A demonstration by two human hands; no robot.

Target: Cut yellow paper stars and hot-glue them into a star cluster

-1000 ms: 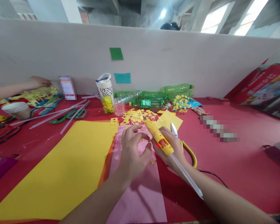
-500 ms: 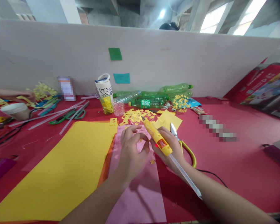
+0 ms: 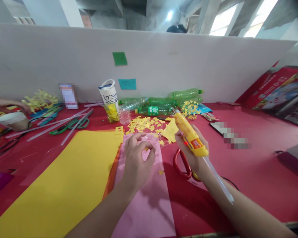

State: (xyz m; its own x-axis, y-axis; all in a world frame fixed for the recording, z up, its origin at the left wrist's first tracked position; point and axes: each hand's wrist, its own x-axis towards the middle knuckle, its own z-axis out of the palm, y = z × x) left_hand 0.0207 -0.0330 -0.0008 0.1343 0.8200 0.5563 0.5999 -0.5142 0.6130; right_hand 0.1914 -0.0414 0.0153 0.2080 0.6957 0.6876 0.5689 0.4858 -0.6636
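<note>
My right hand (image 3: 188,148) is wrapped round a yellow hot glue gun (image 3: 188,132). Its nozzle points up and away, and a long clear glue stick (image 3: 218,180) juts from its back end. Over the pink sheet (image 3: 149,205), my left hand (image 3: 137,158) is curled with thumb and forefinger pinched together; whatever lies between the fingertips is too small to make out. A yellow paper star (image 3: 161,172) lies on the pink sheet. Scissors with red and yellow handles (image 3: 180,168) lie partly hidden beneath my right hand. A heap of yellow paper stars (image 3: 145,124) spreads beyond both hands.
A large yellow sheet (image 3: 81,175) covers the left side. Green plastic bottles (image 3: 161,100) lie along the partition behind a clear bottle piece (image 3: 124,115). Green scissors (image 3: 72,125) rest among glue sticks. Another person's hand (image 3: 12,104) reaches in at far left.
My right hand has carried the glue gun rightward, away from my left hand. The red scissors handle has come into view. My left hand keeps its pinch in nearly the same place.
</note>
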